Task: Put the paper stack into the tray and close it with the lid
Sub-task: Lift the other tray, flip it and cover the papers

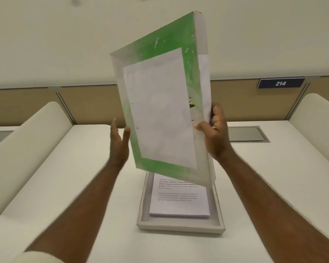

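Note:
A shallow grey cardboard tray (180,229) lies on the white desk in front of me. A stack of printed white paper (179,204) rests inside it. Above the tray I hold the lid (160,76) nearly upright in the air; it is green with a white panel and has white side walls. My right hand (215,133) grips the lid's right edge, thumb on the front. My left hand (120,139) is open, fingers spread, its fingertips at the lid's lower left edge. The lid hides the far end of the tray and paper.
The white desk (84,186) has rounded cream dividers on the left (25,149) and right (315,120). A grey cable flap (247,133) sits at the back right. A tan partition with a blue "214" sign (280,83) runs behind.

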`<state>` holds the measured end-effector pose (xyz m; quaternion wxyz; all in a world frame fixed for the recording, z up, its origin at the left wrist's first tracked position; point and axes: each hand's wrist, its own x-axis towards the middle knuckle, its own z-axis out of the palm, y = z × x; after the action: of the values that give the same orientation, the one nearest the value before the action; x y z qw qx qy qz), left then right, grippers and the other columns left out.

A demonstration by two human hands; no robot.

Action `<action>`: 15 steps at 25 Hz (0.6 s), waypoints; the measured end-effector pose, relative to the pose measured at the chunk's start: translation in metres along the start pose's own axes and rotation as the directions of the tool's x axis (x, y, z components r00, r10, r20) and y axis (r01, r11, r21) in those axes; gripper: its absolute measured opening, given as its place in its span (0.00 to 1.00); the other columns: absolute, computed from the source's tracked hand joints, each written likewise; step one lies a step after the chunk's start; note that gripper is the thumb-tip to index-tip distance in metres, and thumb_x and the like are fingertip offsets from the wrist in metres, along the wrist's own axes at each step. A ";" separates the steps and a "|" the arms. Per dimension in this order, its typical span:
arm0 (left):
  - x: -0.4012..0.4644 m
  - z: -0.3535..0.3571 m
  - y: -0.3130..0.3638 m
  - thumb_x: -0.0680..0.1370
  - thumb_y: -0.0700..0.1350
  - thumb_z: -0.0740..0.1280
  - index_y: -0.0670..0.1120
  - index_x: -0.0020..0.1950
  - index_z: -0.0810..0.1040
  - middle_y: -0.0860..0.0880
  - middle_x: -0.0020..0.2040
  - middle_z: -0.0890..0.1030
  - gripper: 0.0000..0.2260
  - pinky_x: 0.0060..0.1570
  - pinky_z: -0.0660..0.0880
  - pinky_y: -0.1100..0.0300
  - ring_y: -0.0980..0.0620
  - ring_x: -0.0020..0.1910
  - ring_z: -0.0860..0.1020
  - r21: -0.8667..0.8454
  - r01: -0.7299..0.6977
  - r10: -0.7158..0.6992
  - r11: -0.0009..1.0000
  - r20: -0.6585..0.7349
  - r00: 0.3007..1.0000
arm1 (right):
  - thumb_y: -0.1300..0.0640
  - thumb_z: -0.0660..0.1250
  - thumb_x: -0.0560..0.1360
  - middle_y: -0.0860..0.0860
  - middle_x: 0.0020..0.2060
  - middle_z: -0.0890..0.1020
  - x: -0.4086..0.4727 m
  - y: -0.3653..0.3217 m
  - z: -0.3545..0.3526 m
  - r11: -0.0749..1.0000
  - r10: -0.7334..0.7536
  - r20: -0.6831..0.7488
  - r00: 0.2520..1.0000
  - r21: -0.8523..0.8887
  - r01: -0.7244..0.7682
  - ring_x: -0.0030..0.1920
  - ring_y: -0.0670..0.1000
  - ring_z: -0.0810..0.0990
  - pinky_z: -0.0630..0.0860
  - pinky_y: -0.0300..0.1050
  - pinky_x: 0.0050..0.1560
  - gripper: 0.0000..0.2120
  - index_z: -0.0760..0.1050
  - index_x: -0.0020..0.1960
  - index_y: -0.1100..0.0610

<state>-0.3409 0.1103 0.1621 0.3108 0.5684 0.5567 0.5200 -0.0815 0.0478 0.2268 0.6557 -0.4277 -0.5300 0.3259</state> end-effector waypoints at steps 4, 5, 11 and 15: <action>0.020 -0.003 0.003 0.80 0.58 0.55 0.46 0.69 0.70 0.49 0.63 0.79 0.23 0.64 0.74 0.45 0.50 0.61 0.79 -0.200 0.059 -0.016 0.978 0.211 0.977 | 0.65 0.61 0.65 0.53 0.46 0.80 0.005 0.015 -0.019 0.984 0.118 0.053 0.992 0.125 -0.124 0.44 0.54 0.77 0.75 0.50 0.44 0.19 0.72 0.56 0.58; 0.020 0.000 0.000 0.82 0.55 0.54 0.46 0.69 0.71 0.48 0.62 0.80 0.20 0.63 0.75 0.44 0.45 0.62 0.79 -0.188 0.074 -0.038 0.979 0.192 0.981 | 0.64 0.61 0.66 0.54 0.46 0.81 0.007 0.022 -0.024 0.982 0.152 0.030 0.988 0.110 -0.154 0.44 0.55 0.78 0.75 0.50 0.45 0.19 0.73 0.57 0.59; 0.010 0.019 -0.046 0.80 0.58 0.55 0.62 0.72 0.68 0.54 0.68 0.78 0.20 0.63 0.74 0.49 0.50 0.65 0.77 -0.039 0.101 -0.087 0.994 0.271 0.959 | 0.48 0.58 0.73 0.58 0.51 0.83 0.013 0.094 -0.053 0.884 0.278 -0.110 0.954 -0.360 -0.299 0.50 0.59 0.82 0.78 0.59 0.55 0.18 0.76 0.60 0.50; 0.000 0.034 -0.103 0.78 0.63 0.55 0.58 0.75 0.64 0.54 0.73 0.71 0.26 0.72 0.67 0.48 0.50 0.72 0.70 0.202 0.231 -0.287 0.952 0.319 0.903 | 0.54 0.58 0.80 0.59 0.61 0.80 -0.014 0.156 -0.065 0.733 0.404 -0.159 0.901 -0.533 -0.423 0.61 0.60 0.78 0.73 0.52 0.62 0.19 0.70 0.70 0.56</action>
<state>-0.3412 0.1371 0.0566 0.4235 0.5943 0.6042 0.3201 -0.0177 0.0879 0.0747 0.4223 -0.7115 -0.4820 0.2883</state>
